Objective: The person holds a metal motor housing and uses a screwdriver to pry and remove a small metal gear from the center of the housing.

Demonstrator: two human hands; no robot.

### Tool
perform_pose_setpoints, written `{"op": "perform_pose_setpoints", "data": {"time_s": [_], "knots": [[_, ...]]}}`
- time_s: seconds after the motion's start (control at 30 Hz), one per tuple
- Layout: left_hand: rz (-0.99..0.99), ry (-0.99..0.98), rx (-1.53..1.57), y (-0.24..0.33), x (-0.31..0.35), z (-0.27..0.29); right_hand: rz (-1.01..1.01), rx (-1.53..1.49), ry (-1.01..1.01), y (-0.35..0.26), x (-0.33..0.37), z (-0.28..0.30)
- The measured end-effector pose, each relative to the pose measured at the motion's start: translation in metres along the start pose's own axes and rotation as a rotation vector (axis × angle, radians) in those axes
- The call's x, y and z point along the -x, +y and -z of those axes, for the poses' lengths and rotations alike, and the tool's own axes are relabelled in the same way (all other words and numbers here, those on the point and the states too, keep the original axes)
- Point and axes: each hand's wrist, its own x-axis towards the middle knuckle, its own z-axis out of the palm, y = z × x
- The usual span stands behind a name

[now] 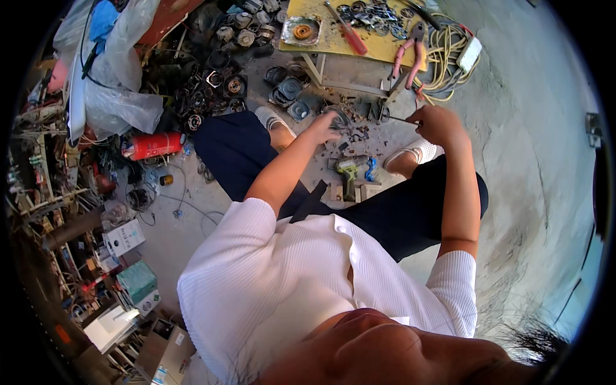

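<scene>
My right hand [439, 126] is closed around the handle end of a thin tool that looks like a screwdriver. Its dark metal shaft [402, 120] points left, toward a small dark metal part [378, 113] by the work stand. Across from it, my left hand [322, 128] is smeared by motion, so its grip is unclear. Right beside those fingers is a round grey metal part [338, 117]; whether they touch it I cannot tell. Small scraps and fragments lie on the floor between both hands.
A low yellow-topped table [378, 48] bears a red-handled screwdriver [350, 32], pink-handled cutters [410, 54] and a metal tray [301, 31]. A green cordless drill [348, 173] stands between my feet. Coiled cable [443, 58] hangs at right; motor parts [234, 83] and a red cylinder [154, 145] lie left.
</scene>
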Motion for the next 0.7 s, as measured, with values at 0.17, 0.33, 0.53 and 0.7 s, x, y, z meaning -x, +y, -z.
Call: {"op": "perform_pose_setpoints", "data": {"time_s": [0.17, 0.33, 0.53, 0.7], "knots": [[-0.203, 0.24, 0.712, 0.003, -0.112, 0.123, 0.09, -0.03, -0.082, -0.021, -0.013, 0.006], [-0.391, 0.556, 0.668, 0.074, -0.13, 0.152, 0.036, -0.046, -0.139, -0.024, -0.031, -0.008], [-0.425, 0.537, 0.495, 0.115, -0.157, 0.192, 0.078, 0.001, -0.145, -0.042, -0.048, -0.019], [-0.217, 0.641, 0.129, 0.122, -0.16, 0.199, 0.141, 0.004, -0.229, -0.055, -0.062, -0.022]]}}
